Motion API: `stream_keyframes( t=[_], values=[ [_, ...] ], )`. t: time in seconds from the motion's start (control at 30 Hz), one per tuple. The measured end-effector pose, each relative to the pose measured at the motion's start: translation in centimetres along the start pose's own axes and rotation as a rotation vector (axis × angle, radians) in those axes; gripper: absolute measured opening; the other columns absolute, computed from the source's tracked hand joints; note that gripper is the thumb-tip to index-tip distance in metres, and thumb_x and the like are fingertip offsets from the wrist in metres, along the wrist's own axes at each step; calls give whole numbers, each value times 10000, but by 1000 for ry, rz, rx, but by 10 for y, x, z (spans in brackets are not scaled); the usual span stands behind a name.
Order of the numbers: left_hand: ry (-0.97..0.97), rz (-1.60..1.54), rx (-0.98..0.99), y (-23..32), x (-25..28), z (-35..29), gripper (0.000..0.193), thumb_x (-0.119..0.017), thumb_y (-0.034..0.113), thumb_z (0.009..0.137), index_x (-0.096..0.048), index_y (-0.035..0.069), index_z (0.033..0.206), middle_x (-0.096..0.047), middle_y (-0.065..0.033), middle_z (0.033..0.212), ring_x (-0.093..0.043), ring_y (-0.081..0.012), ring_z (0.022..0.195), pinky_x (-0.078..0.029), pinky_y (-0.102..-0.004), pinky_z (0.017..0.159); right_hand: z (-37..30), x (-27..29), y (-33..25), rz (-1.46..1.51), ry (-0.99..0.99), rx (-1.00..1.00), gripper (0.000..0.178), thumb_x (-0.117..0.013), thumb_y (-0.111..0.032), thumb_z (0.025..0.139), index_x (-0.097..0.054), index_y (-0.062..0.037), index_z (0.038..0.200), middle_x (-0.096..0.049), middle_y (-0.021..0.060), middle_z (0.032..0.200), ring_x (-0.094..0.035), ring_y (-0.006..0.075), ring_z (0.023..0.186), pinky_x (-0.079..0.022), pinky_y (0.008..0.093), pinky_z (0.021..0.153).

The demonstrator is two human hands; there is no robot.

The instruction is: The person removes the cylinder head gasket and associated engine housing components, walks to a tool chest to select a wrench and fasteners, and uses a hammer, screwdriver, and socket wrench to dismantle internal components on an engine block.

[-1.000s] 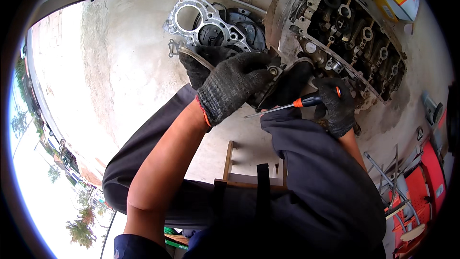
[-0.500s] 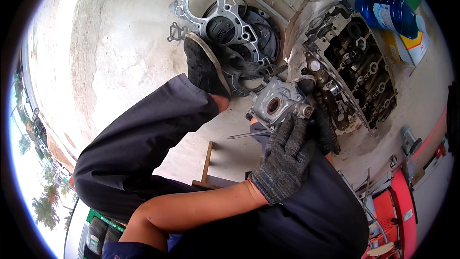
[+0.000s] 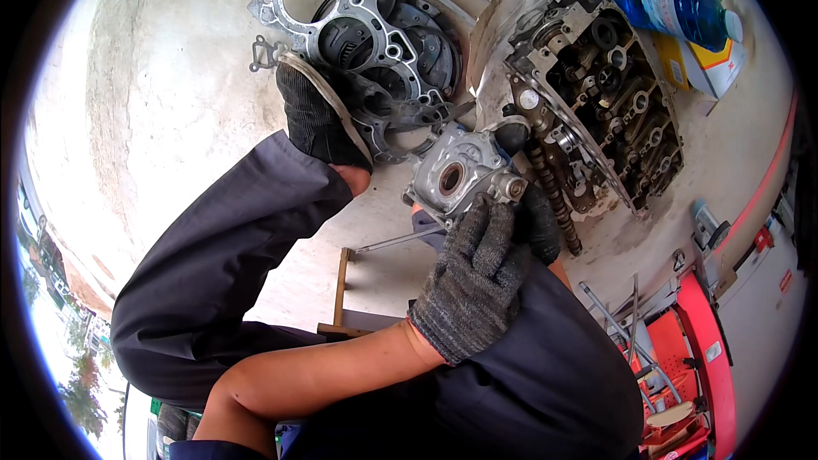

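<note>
A cast-aluminium oil pump housing (image 3: 464, 172) with a brown round seal is held up over my right leg. My left hand (image 3: 473, 277), in a dark grey knitted glove, is closed on its lower edge, fingers up near the round plug (image 3: 514, 188). My right hand (image 3: 540, 223), in a dark glove, is closed against the plug side; its fingers are partly hidden. A thin metal rod (image 3: 396, 242), like a screwdriver shaft, juts left from under the housing; its other end is hidden.
A greasy engine part (image 3: 609, 102) with its inside exposed stands at right, a camshaft-like rod (image 3: 554, 196) beside it. Gaskets (image 3: 362, 13) and round dark plates lie beyond my left shoe (image 3: 319, 111). A blue bottle (image 3: 669, 8) is at far right, a wooden stool (image 3: 341, 290) below.
The whole view has shifted, so things sit farther left. My right hand, blurred before, now shows clearly closer to the plug. My left hand keeps its grip on the housing.
</note>
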State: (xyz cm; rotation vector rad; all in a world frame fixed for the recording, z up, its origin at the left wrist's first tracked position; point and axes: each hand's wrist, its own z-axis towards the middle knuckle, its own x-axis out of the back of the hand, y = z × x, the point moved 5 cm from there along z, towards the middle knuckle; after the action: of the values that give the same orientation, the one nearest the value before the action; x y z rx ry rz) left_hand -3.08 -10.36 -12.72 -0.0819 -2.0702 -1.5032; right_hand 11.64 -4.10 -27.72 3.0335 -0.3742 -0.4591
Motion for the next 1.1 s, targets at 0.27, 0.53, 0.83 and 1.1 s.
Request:
stream_keyframes(
  t=[0.27, 0.53, 0.83, 1.1],
  values=[
    [-13, 3, 13, 1, -1, 1, 461, -666, 94, 645, -642, 27, 1101, -427, -291, 1388, -392, -541, 1289, -367, -594, 1071, 13, 12, -12, -236, -58, 44, 237, -544, -269, 991, -610, -58, 1079, -624, 75, 1018, -623, 173, 926, -542, 334, 852],
    [67, -170, 17, -5, 10, -4, 496, -642, 17, 667, -623, 18, 1163, -475, -269, 1353, -433, -498, 1301, -356, -591, 1088, 42, 43, -23, -1659, -58, 408, 170, -571, -175, 943, -591, -46, 1051, -603, 78, 990, -608, 185, 882, -531, 330, 774],
    [47, -106, 18, -3, 6, -4, 457, -627, -8, 672, -620, 15, 1128, -474, -262, 1342, -413, -520, 1309, -363, -586, 1086, 25, 17, -7, -88, 50, -89, 200, -582, -114, 818, -649, -10, 976, -652, 152, 869, -641, 290, 808, -520, 364, 706],
    [12, -103, 19, -3, 2, -6, 453, -637, 10, 657, -627, 34, 1110, -476, -236, 1336, -411, -520, 1309, -386, -587, 1068, 54, 63, -26, -1275, -38, 530, 176, -615, -121, 830, -646, -15, 967, -657, 150, 901, -652, 301, 853, -518, 370, 723]
  ],
)
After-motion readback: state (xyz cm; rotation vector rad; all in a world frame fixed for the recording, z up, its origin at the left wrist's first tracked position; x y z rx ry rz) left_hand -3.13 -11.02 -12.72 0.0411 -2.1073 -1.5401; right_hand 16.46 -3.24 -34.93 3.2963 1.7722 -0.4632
